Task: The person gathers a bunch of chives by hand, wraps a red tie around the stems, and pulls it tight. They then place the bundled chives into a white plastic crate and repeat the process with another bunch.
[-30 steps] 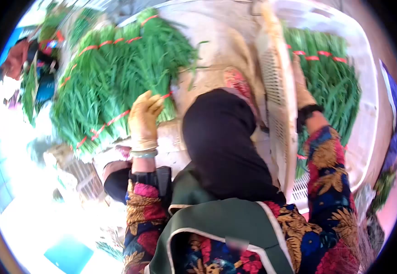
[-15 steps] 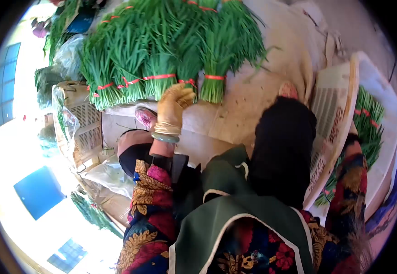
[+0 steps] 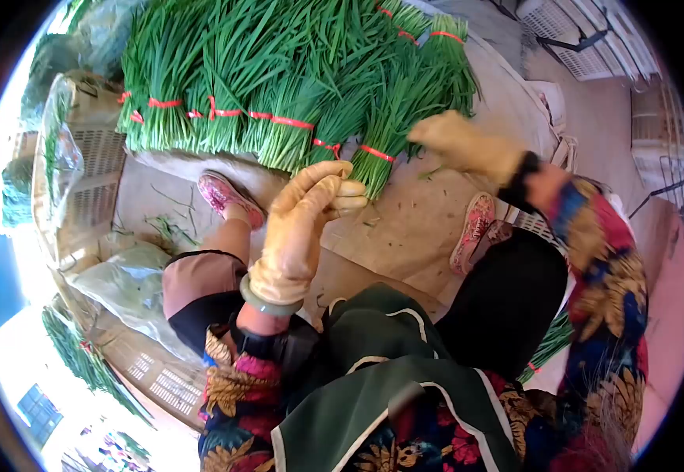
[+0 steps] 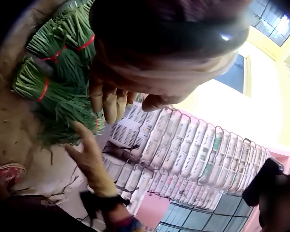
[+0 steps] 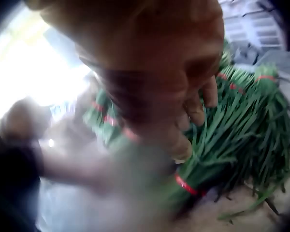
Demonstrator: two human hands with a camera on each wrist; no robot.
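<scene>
Bundles of green chives, bound with red bands, lie in a pile on a sheet in the head view. My left hand, in a pale glove, is just in front of the cut ends with loosely bent fingers and nothing between them. Over the right end of the pile is my right hand, gloved and blurred, beside the end bundle. In the left wrist view the right thumb and fingers stand apart, pointing at the chives. The right wrist view shows this hand close above a banded bundle.
A worn plastic crate and a clear plastic bag stand on the left. White crates are at the back right. More chives show beneath the right arm. Patterned shoes rest on the sheet.
My right hand has come out of the white basket on the right and over to the right end of the pile. The head view has turned; my left hand stays near the cut ends.
</scene>
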